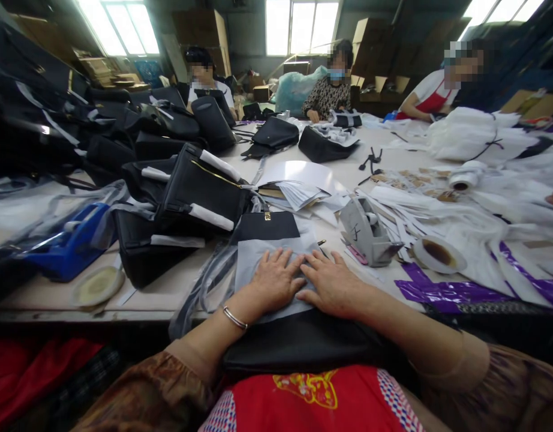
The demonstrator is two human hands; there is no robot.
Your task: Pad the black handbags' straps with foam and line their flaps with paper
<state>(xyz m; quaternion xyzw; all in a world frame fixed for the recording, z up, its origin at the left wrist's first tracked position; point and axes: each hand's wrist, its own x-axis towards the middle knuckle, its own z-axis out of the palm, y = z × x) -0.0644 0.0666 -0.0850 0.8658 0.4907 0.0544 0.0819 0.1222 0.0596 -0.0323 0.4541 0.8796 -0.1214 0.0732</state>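
Observation:
A black handbag (298,345) lies at the table's front edge, against the red apron. Over its middle is a sheet of thin white tissue paper (247,264). My left hand (279,277) rests flat on the tissue with its fingers spread. Beside it, my right hand (328,282) also lies flat on the sheet, fingers apart, the fingertips of both hands almost meeting. Beyond the paper shows a black flap (270,227) with a small gold clasp (268,216). Wrapped straps (209,282) trail down on the left. The part of the bag under the hands is hidden.
Several black bags (204,192) are piled to the left, near a blue tape dispenser (67,240). On the right stand a grey tape dispenser (369,231), a tape roll (438,255) and purple tape (447,288). Paper sheets (298,183) lie ahead. Three people sit across the table.

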